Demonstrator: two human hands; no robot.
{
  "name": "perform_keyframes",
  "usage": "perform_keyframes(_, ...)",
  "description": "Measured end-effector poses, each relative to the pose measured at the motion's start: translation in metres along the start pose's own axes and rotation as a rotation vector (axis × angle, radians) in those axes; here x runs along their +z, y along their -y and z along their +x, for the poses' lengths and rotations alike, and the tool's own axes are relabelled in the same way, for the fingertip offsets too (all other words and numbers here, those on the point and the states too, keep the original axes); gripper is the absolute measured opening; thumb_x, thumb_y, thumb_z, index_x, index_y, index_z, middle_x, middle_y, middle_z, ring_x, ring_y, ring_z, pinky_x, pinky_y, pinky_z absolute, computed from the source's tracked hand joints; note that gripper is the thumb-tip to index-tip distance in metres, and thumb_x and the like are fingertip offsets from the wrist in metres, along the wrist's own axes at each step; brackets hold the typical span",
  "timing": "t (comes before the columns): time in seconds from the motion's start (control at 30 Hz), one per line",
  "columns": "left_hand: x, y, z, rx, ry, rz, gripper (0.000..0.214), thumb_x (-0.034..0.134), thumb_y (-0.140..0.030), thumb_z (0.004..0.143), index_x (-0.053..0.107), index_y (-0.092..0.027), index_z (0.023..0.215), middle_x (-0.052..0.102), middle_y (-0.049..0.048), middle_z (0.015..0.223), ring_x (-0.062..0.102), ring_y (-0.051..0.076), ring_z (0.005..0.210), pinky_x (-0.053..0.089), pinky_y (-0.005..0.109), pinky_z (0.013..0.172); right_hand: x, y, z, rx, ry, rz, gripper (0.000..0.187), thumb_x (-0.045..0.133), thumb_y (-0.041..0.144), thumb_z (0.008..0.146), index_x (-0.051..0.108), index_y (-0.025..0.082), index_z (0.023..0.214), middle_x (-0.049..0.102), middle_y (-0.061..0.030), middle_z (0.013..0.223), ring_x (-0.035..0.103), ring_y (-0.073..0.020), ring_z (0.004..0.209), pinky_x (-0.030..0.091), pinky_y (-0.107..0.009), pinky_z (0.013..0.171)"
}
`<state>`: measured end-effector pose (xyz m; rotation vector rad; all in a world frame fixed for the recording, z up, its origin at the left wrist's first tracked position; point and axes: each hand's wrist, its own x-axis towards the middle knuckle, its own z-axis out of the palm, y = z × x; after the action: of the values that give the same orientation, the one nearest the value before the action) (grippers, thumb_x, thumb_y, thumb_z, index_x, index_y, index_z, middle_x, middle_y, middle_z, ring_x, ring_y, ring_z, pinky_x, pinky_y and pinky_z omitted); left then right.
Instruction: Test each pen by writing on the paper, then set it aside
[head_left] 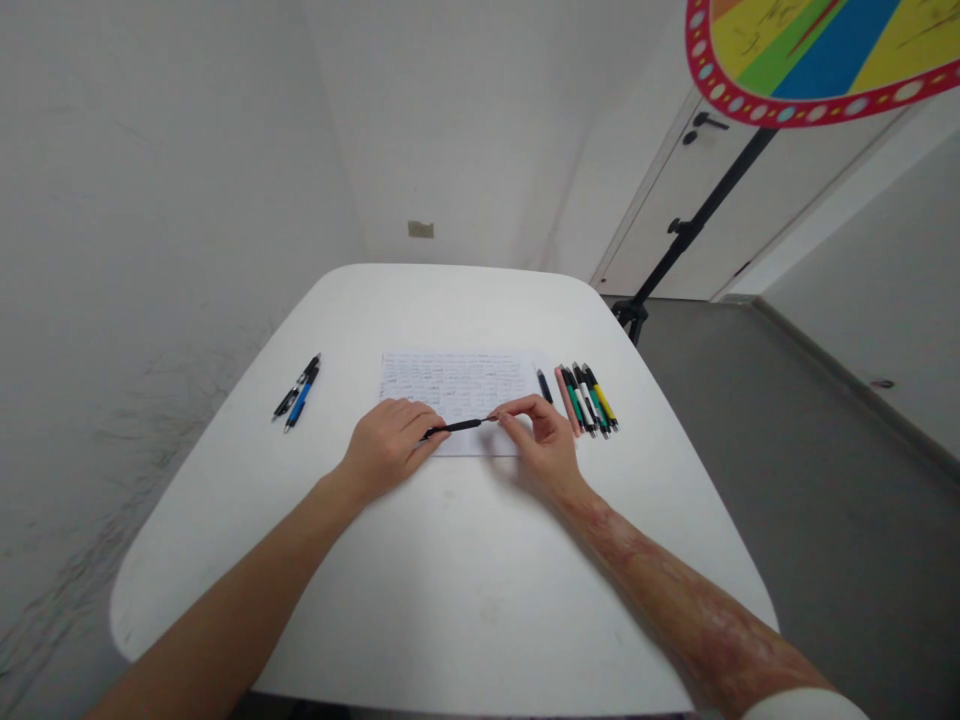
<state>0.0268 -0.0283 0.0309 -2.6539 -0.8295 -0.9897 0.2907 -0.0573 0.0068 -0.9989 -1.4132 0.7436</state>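
A thin black pen [454,427] lies level just above a sheet of paper [457,382] covered in handwriting. My left hand [390,445] is curled around the pen's left end. My right hand [541,432] pinches the pen's right tip between thumb and fingers. Both hands rest on the white table [450,590] at the near edge of the paper.
Two pens, one blue [301,400] and one black [294,392], lie at the table's left. A row of several coloured pens [586,400] lies right of the paper, with a dark pen [544,385] beside it. A stand with a colourful wheel [817,55] rises at the right, near a door.
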Motion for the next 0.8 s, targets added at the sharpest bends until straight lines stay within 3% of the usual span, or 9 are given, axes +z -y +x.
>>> perform_keyframes(0.1,0.0013,-0.0027,0.0000,-0.003,0.019,-0.019,0.016,0.063,-0.031,0.111,0.073,-0.020,0.106,0.080,0.0049,0.097,0.071,0.020,0.084,0.052,0.037,0.077,0.0010,-0.0004,-0.0009,-0.001,0.064,-0.064,0.011,0.073,0.035,0.102,0.076,0.026,0.096,0.080,-0.0050,0.095,0.074,-0.0252,0.095,0.059,-0.046,0.093)
perform_keyframes(0.8,0.0030,-0.0039,-0.0002,-0.026,-0.006,-0.054,0.015,0.063,-0.030,0.112,0.071,-0.020,0.106,0.080,0.0042,0.096,0.072,0.020,0.085,0.051,0.037,0.076,0.0003,0.0040,-0.0021,-0.073,0.086,-0.104,0.007,0.074,0.031,0.101,0.078,0.026,0.098,0.081,-0.0047,0.094,0.075,-0.0248,0.092,0.059,-0.045,0.088)
